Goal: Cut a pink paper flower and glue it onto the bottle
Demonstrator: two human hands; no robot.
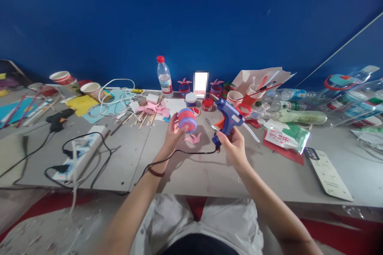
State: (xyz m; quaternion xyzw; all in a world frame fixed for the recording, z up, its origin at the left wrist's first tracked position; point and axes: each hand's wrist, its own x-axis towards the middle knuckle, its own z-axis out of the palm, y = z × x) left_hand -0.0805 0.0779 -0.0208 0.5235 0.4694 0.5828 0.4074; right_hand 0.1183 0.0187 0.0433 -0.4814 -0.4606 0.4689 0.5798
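Note:
My left hand is wrapped round a small cylinder painted in red and blue bands, raised above the table. A blue hot glue gun is gripped by its handle in my right hand, its nozzle pointing up and to the left. From the gun's handle a black cord runs left, passing across my left wrist. Below the cylinder, a pink paper cutout with pointed leaves lies on the table. Orange-handled scissors lie partly hidden behind the gun.
Paint jars and a plastic bottle stand near the blue wall. Brushes and pink paper scraps lie to the left, beyond a white power strip with cords. On the right are several bottles and a phone.

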